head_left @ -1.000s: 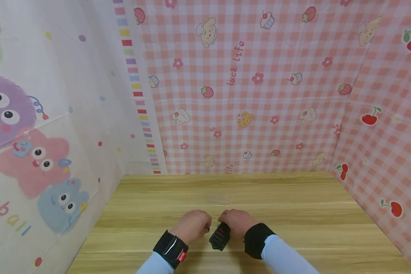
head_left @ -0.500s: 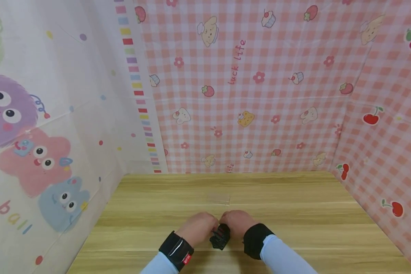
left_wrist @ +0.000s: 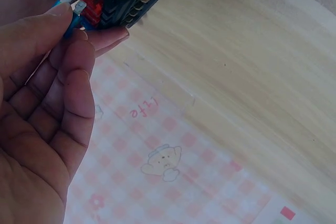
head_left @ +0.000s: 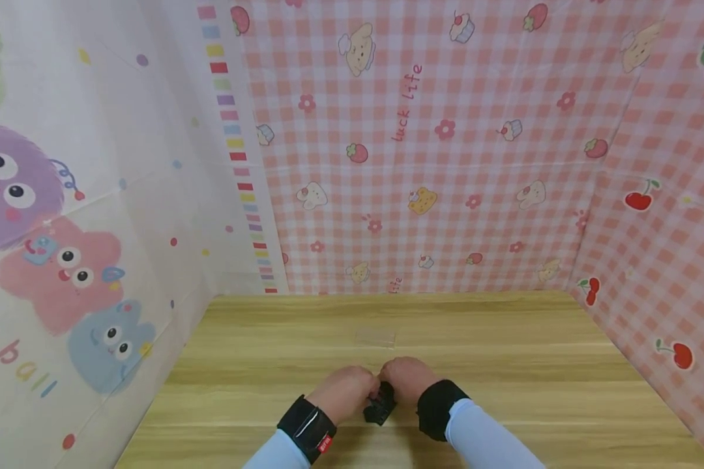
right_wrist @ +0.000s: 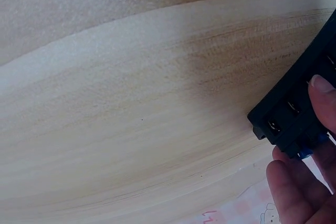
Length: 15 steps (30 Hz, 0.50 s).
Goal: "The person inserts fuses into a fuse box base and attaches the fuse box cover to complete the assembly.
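A black fuse box (head_left: 379,409) with red blade fuses (left_wrist: 92,8) in its slots is held over the table by my right hand (head_left: 409,380). In the right wrist view, the thumb presses the side of the fuse box (right_wrist: 294,95), where metal terminals show, and the fingers support it from below. My left hand (head_left: 346,392) is right at the box. Between its thumb and forefinger it pinches a blue blade fuse (left_wrist: 74,23), whose two metal prongs stick out close to the red fuses. Bits of blue (right_wrist: 304,153) show at the box's lower edge.
A thin clear rectangle (head_left: 375,337) lies flat on the wood-grain table (head_left: 258,339) beyond the hands. A pink checked cloth (head_left: 328,215) hangs behind the table, with a patterned white sheet (head_left: 170,195) at left and another checked cloth (head_left: 669,260) at right.
My left hand has moved right, from beside the fuse box to right against it, bringing the blue fuse along. The right hand stays nearly in place, still holding the box.
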Motion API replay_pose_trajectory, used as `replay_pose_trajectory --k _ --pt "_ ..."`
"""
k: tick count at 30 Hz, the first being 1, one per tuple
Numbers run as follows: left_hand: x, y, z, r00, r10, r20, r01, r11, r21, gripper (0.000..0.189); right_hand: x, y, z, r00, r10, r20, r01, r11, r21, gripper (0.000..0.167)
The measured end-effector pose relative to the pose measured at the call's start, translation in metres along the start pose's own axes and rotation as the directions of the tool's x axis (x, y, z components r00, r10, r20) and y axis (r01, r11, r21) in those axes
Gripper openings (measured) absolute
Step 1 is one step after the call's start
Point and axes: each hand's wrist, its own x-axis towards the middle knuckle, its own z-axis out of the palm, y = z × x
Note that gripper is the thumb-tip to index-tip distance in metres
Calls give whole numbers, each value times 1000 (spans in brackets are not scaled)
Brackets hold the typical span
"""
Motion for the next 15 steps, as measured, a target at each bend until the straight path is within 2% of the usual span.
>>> replay_pose_trajectory --k 11,15 --pt "1 3 6 1000 -23 4 23 1000 15 16 0 1 0 1000 19 9 -19 999 43 23" --pt "1 2 10 1000 -7 -16 8 999 35 16 0 1 1 1000 25 11 -26 998 53 22"
